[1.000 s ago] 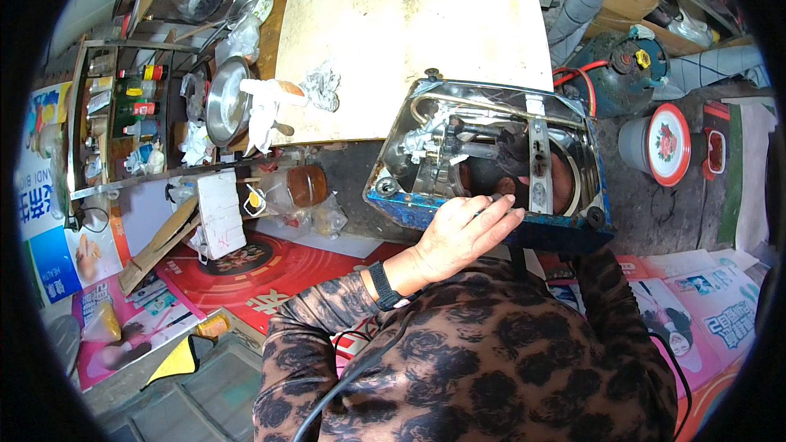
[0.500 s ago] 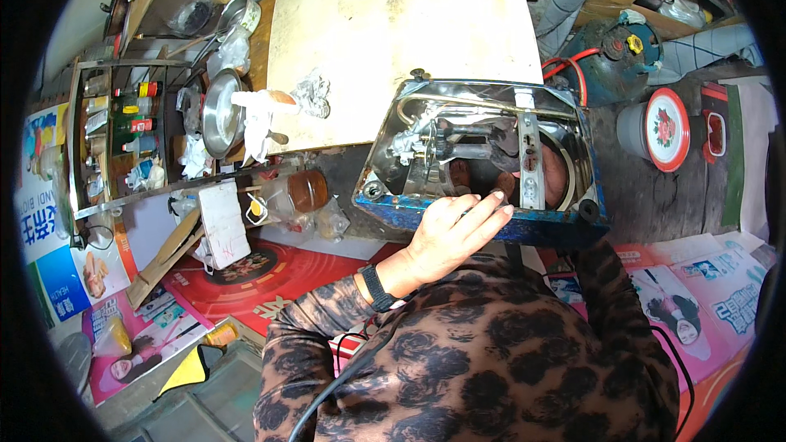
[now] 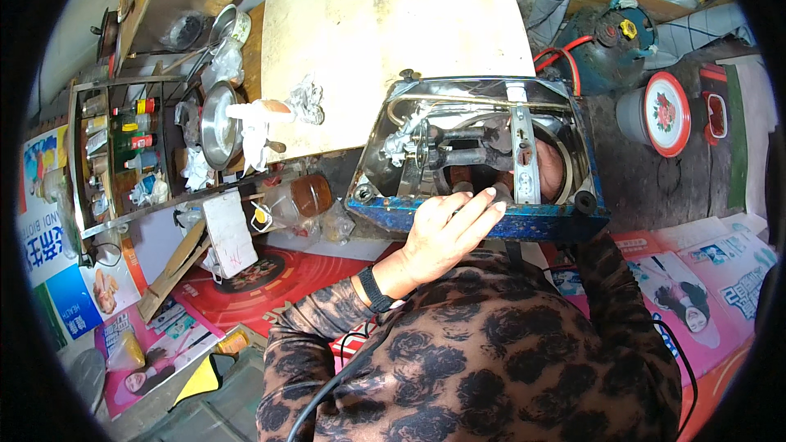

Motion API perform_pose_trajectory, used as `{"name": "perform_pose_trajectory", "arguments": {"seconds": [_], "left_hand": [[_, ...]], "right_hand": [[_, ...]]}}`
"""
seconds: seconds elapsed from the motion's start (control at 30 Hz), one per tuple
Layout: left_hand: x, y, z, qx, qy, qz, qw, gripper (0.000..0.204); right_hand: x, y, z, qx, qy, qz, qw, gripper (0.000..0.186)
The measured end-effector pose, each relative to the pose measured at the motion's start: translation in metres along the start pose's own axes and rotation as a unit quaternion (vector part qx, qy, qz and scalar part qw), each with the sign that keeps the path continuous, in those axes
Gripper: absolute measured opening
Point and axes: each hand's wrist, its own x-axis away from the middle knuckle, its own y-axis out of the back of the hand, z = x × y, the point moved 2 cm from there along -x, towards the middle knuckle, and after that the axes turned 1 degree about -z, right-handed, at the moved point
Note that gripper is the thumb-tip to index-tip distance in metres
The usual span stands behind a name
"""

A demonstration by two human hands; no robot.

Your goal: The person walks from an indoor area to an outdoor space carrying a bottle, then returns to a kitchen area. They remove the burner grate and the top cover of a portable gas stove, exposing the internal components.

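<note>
A gas stove (image 3: 524, 223) with a worn blue metal edge lies bottom up, its inside exposed. Inside it are two dark burner tubes (image 3: 471, 155), a brass-coloured gas pipe (image 3: 458, 101) and a slotted metal bracket (image 3: 524, 155). My left hand (image 3: 446, 233) rests over the stove's near edge. Its fingers are stretched out, and their tips reach the brown burner parts by the round opening. Part of my right hand (image 3: 550, 170) shows through the round opening right of the bracket. The stove hides the rest of that hand, so its grip cannot be made out.
Beyond the stove is a pale tabletop (image 3: 393, 24) with crumpled foil (image 3: 308, 98). A gas cylinder (image 3: 610, 41) with a red hose stands at the right, near a bucket topped by a red-rimmed lid (image 3: 667, 121). At the left are a bottle rack (image 3: 123, 147) and a metal basin (image 3: 221, 124).
The whole scene has shifted slightly left in view. My left hand keeps its place on the stove's near edge, and my right hand stays behind the opening.
</note>
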Motion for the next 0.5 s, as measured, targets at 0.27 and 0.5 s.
{"name": "perform_pose_trajectory", "arguments": {"seconds": [0.27,0.5], "left_hand": [[-0.001,0.001,0.000,0.010,0.006,0.010,1.000,0.067],[-0.002,0.001,0.000,0.014,0.005,0.010,1.000,0.068]], "right_hand": [[-0.006,0.013,-0.006,0.005,-0.013,0.099,0.995,0.044],[-0.005,0.018,-0.009,0.004,-0.017,0.091,0.996,0.040]]}}
